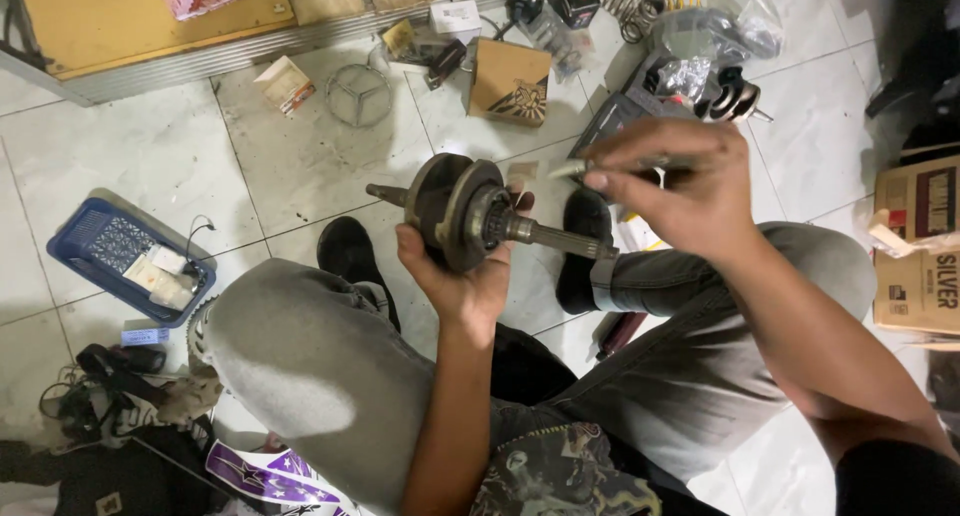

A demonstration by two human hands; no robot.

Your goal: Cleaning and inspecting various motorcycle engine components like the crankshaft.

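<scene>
Left hand (462,276) closed from below around the crankshaft (470,214), held level above the knees; right hand (690,181) pinches a small pale part (566,169) just off the splined end — likely risk: loosened pinch, part drops among the floor clutter.

My left grip (462,276) wraps from below around a greasy crankshaft (470,214), its shaft lying level and pointing right above my grey-trousered knees. My right grip (680,186) pinches a small slim metal part (570,169) just above the shaft's end. A blue basket (85,261) sits on the tiled floor (150,146), and a brown cardboard box (510,81) lies beyond.
</scene>
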